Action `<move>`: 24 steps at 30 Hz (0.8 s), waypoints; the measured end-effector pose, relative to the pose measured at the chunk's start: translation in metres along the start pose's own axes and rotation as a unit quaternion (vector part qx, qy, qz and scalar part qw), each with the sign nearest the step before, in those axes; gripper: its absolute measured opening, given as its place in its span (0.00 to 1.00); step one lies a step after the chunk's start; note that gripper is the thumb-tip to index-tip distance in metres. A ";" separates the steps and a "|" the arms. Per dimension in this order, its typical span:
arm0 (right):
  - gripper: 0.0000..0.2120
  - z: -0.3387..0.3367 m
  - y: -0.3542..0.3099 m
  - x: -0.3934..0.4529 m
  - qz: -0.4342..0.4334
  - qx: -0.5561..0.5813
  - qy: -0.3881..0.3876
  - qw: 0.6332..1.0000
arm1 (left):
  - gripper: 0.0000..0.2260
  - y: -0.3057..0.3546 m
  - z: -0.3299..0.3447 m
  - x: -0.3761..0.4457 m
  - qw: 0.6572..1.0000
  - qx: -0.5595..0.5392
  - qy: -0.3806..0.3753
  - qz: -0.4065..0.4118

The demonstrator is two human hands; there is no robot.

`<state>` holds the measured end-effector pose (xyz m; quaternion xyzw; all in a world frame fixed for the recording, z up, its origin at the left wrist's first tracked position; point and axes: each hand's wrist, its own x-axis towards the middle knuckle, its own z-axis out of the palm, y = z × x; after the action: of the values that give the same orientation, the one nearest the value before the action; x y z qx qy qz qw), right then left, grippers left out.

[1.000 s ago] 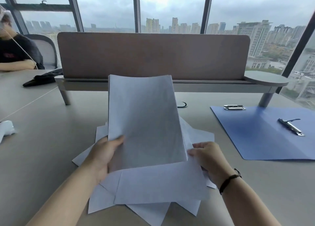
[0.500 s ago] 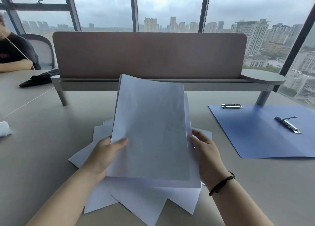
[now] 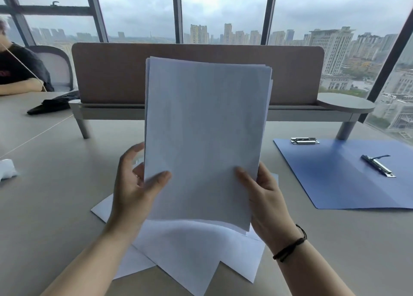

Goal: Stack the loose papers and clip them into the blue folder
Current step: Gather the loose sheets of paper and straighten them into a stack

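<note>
Head view: a sheaf of plain white paper sheets [image 3: 201, 139] is held upright above the grey worktop [image 3: 55, 195], top edges slightly uneven. Left hand [image 3: 134, 184] grips the sheaf's lower left edge, thumb across the front, fingers [image 3: 128, 156] curled behind. Right hand [image 3: 266, 197] grips the lower right edge, thumb on the front face; a black cord bracelet [image 3: 290, 247] sits on that wrist. Several loose white sheets [image 3: 196, 251] lie fanned on the worktop beneath the hands, overlapping at odd angles. The open blue card folder [image 3: 335, 179] lies flat to the right, well apart from the sheaf, with a metal spring clip [image 3: 377, 165] on its inner face and a second metal clip bar [image 3: 304, 140] at its far edge. A brown felt desk divider [image 3: 111, 72] stands behind. Another person's black sleeve [image 3: 20, 70] shows far left.
</note>
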<state>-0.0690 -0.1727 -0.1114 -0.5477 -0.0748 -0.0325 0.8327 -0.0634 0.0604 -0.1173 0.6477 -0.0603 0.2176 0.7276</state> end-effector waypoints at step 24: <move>0.20 -0.021 0.025 0.011 0.019 -0.535 0.077 0.841 | 0.17 0.000 -0.028 0.021 0.958 -0.169 0.074 -0.219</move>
<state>-0.0532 -0.1814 -0.1402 -0.9052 0.0292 -0.0933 0.4136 -0.0501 0.0927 -0.1145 0.4949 0.1009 0.0866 0.8587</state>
